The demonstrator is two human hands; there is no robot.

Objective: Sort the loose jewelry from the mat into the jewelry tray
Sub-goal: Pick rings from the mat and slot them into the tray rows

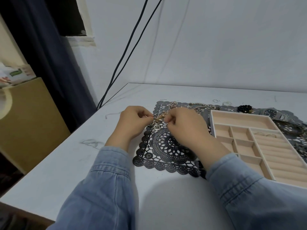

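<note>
A black lace mat [167, 150] lies on the white table. At its far left corner sits a tangle of thin gold and silver chains and rings [157, 121]. My left hand [132, 122] pinches the tangle from the left and my right hand [184, 128] pinches it from the right, fingers curled. A single silver ring [159, 137] lies on the mat just below the tangle. The beige jewelry tray [214, 121] with several compartments rests on the mat at the right; two thin rings [265, 134] sit in its ring rolls.
More chains [202, 106] lie on the mat behind the tray, with a black beaded bracelet [245, 108], a wristwatch [272, 112] and dark bangles [292, 128] at the far right. Black cables [126, 52] hang down the wall. The table's left edge [66, 143] runs diagonally.
</note>
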